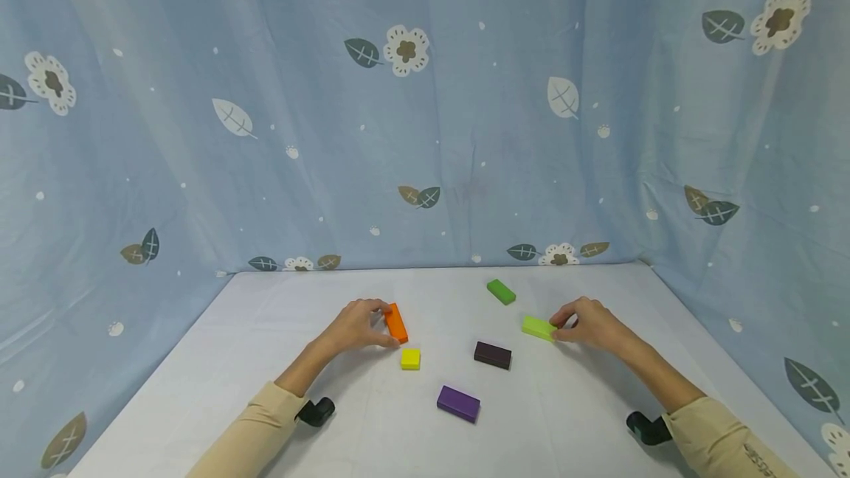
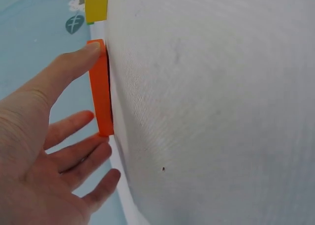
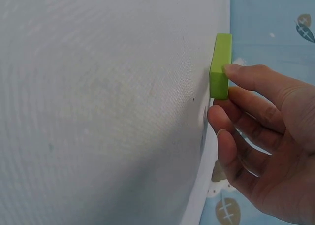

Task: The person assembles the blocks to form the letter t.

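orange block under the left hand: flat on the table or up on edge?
On edge. The orange block stands on a long narrow side on the table, with the left hand pinching its ends.

White table [image 1: 584, 419], cloth-covered. On it, loose and apart from one another: green block [image 1: 501, 291] toward the back, lying at an angle; brown block [image 1: 493, 355] near centre; yellow block [image 1: 410, 358] left of the brown one, small and square; purple block [image 1: 458, 403] nearest the front edge. All lie flat. Blue curtain [image 1: 425, 131] printed with leaves and white flowers closes off the back and both sides of the table. In the left wrist view the yellow block [image 2: 96, 4] shows at the top edge.
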`<move>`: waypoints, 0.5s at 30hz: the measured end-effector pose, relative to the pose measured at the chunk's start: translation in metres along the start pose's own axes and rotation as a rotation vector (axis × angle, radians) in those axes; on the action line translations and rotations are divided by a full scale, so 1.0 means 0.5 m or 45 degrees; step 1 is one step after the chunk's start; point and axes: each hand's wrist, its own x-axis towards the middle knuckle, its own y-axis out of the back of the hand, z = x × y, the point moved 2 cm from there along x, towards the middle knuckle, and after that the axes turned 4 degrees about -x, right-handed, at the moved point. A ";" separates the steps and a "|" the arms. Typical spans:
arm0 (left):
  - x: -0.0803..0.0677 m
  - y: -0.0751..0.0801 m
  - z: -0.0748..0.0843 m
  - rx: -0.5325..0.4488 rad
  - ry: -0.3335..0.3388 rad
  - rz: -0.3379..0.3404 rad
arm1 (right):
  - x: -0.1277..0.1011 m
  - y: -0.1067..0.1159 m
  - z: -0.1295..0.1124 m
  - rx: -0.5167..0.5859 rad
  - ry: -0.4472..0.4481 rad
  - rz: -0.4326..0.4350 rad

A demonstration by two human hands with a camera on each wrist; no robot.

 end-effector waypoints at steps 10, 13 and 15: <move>0.006 0.000 -0.010 -0.078 -0.055 -0.009 | 0.002 -0.003 0.005 0.007 -0.012 -0.003; 0.010 -0.002 -0.015 -0.105 -0.073 -0.009 | 0.003 -0.003 0.005 0.005 -0.013 0.000; 0.013 -0.002 -0.017 -0.134 -0.092 -0.013 | 0.003 -0.003 0.005 0.003 -0.014 -0.001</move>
